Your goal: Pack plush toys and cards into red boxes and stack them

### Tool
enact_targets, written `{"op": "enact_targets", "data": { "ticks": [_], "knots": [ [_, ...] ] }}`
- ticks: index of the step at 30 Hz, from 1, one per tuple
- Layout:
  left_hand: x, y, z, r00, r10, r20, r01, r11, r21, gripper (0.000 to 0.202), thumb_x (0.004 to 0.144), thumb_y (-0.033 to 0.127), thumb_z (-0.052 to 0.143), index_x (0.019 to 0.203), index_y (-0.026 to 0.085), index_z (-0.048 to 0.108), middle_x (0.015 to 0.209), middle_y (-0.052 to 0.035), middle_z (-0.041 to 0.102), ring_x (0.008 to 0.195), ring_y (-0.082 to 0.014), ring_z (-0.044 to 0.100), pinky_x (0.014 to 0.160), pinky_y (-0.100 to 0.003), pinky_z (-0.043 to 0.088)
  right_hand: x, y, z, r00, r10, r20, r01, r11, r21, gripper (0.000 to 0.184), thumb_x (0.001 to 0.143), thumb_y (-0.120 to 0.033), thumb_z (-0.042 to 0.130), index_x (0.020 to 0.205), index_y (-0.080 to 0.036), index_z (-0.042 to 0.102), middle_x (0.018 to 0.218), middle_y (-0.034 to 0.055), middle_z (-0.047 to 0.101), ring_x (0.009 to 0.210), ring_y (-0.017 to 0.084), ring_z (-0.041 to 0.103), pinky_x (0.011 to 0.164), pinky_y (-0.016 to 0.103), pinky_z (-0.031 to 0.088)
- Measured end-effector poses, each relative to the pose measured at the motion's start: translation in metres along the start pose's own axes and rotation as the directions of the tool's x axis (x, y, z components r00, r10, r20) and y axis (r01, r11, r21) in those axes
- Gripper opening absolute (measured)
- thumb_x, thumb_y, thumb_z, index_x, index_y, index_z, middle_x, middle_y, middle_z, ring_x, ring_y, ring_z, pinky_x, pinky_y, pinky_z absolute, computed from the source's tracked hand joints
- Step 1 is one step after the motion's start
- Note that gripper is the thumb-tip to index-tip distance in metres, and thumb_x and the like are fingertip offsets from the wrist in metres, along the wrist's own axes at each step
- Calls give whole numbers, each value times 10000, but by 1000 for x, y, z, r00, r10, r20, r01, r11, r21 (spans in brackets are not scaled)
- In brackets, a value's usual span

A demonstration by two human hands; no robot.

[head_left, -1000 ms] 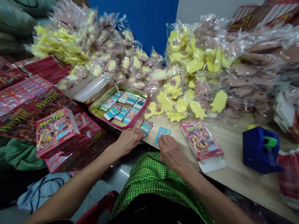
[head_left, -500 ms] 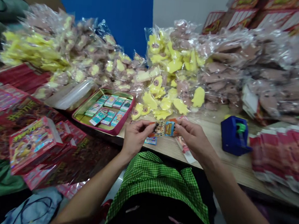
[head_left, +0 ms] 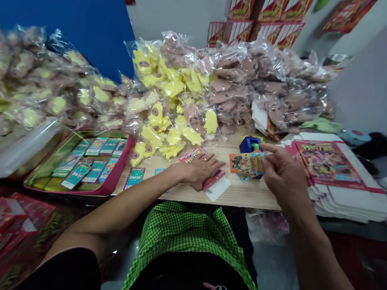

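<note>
My left hand (head_left: 203, 170) lies with its fingers stretched out on a small red-and-white flat carton (head_left: 218, 188) on the table. The carton is partly hidden under the hand. My right hand (head_left: 283, 176) pinches the edge of an orange-and-blue printed paper piece (head_left: 244, 163), its index finger pointing out. That piece is in front of a blue tape dispenser (head_left: 246, 144) and hides part of it; whether they touch I cannot tell. Left of my left hand, a teal card (head_left: 134, 178) lies on the wood. Another blue card (head_left: 159, 171) shows partly behind my forearm.
A pink-rimmed tin (head_left: 124, 162) with several teal cards stands at the left. Bagged yellow figures (head_left: 173, 87) and bagged brown figures (head_left: 231, 87) are heaped along the back. Flat printed cartons (head_left: 353, 198) are stacked at the right.
The view has turned right. My left hand has let go of the orange-and-blue paper piece and gone down onto the carton. My right hand has carried the piece to the tape dispenser.
</note>
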State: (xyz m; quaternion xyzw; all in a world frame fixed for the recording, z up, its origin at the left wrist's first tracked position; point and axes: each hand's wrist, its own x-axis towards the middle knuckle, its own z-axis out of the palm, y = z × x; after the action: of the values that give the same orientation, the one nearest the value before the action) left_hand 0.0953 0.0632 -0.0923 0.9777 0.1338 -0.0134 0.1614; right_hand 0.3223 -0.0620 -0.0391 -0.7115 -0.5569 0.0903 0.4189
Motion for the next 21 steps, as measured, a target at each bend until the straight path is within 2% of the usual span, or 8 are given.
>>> {"op": "enact_targets", "data": {
  "ticks": [2, 5, 9, 12, 15, 18, 19, 21],
  "knots": [
    [8, 0, -3, 998, -32, -54, 32, 999, 5, 1049, 536, 287, 835, 1485, 129, 417, 1366, -197, 556, 1243, -426, 536, 1146, -598, 368, -7, -1, 0, 999, 8, -32, -7, 1000, 31, 349, 908, -266, 531, 1228, -186, 645, 667, -5, 604, 602, 196, 580, 633, 316, 473],
    [8, 11, -15, 962, -116, -246, 100, 992, -74, 980, 513, 381, 885, 1363, 121, 473, 1274, -172, 529, 1148, -395, 541, 1026, -554, 475, -13, -14, 3, 991, -54, -122, 53, 998, -13, 276, 916, -251, 523, 1160, -204, 642, 710, 8, 627, 643, 196, 610, 649, 303, 477],
    [-3, 35, -24, 856, -228, -464, 118, 960, -254, 1010, 531, 385, 883, 1387, 154, 400, 1272, -148, 536, 1156, -371, 552, 988, -524, 497, -17, -41, 16, 962, -239, -130, 220, 964, -147, 279, 913, -170, 465, 1129, -197, 639, 772, 29, 670, 607, 181, 598, 604, 291, 453],
    [-11, 50, -19, 771, -297, -564, 115, 935, -336, 1072, 579, 386, 864, 1468, 188, 299, 1344, -166, 535, 1208, -381, 563, 1047, -559, 462, -22, -58, 27, 921, -383, -70, 368, 915, -166, 286, 930, -148, 440, 1137, -178, 636, 976, 105, 712, 868, 249, 663, 776, 365, 516],
    [-20, 59, -15, 672, -434, -600, 190, 884, -427, 1029, 660, 421, 838, 1490, 247, 255, 1346, -153, 543, 1192, -357, 594, 1011, -539, 495, -26, -64, 26, 901, -431, -60, 410, 887, -211, 296, 934, -171, 480, 1173, -151, 653, 1203, 171, 662, 1117, 327, 602, 949, 480, 486],
    [-27, 60, -16, 637, -534, -555, 289, 834, -471, 825, 689, 458, 822, 1369, 265, 397, 1239, -103, 583, 1079, -314, 638, 910, -482, 549, -16, -60, 18, 908, -409, -88, 388, 903, -184, 300, 925, -168, 477, 1155, -159, 670, 1192, 157, 672, 1116, 309, 607, 976, 476, 483],
    [-28, 59, -17, 626, -564, -539, 328, 817, -474, 777, 683, 477, 821, 1321, 255, 436, 1215, -101, 592, 1067, -318, 641, 898, -480, 554, -6, -57, 15, 926, -373, -57, 357, 915, -190, 297, 921, -165, 473, 1134, -167, 680, 1162, 141, 690, 1097, 292, 620, 975, 454, 490],
    [-26, 55, -18, 595, -635, -493, 410, 767, -494, 756, 668, 522, 816, 1271, 222, 473, 1185, -120, 614, 1065, -342, 648, 897, -499, 554, 22, -49, 12, 974, -225, 37, 226, 933, -279, 286, 914, -166, 488, 1091, -179, 713, 1118, 118, 721, 1081, 274, 641, 977, 413, 493]
  ]
}}
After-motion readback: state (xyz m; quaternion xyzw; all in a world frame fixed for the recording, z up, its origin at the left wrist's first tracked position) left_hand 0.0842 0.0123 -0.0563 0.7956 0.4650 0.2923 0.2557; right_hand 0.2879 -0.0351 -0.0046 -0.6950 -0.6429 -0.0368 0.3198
